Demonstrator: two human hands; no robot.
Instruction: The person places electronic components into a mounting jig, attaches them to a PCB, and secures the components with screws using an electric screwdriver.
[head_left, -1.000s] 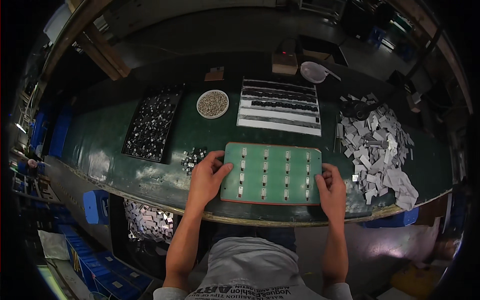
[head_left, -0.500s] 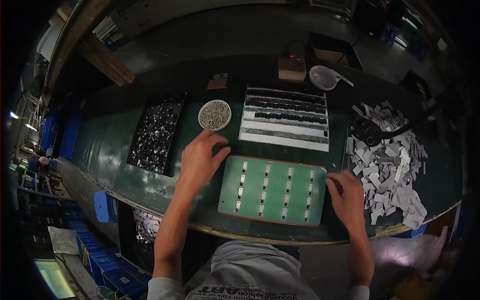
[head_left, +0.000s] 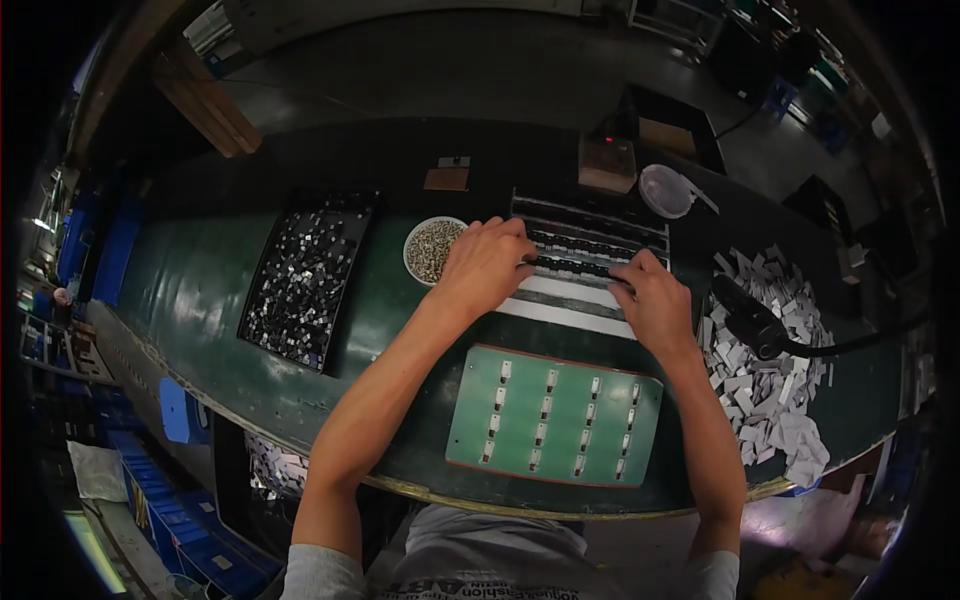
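My left hand point(head_left: 488, 264) and my right hand point(head_left: 655, 300) are over a rectangular board of black and white strips point(head_left: 572, 312). Between them runs a row of small black parts point(head_left: 572, 268); the fingers of each hand are closed at one end of it, their tips partly hidden. Nearer to me lies a green plate with a reddish edge point(head_left: 520, 410). Small white-and-dark pieces point(head_left: 541, 434) stand on it in even columns. Just left of my left hand, a round white bowl point(head_left: 408, 262) holds many small metallic pieces.
A black tray of small dark parts point(head_left: 300, 280) lies at the left. Loose white and grey pieces point(head_left: 765, 350) are heaped at the right, under a dark lamp-like arm point(head_left: 765, 335). Farther back are a box with a red light point(head_left: 607, 165) and a pale round dish point(head_left: 665, 192).
Both hands have moved forward from beside the green plate to the striped board. Their fingers have closed at the ends of a black row. The view has shifted slightly.
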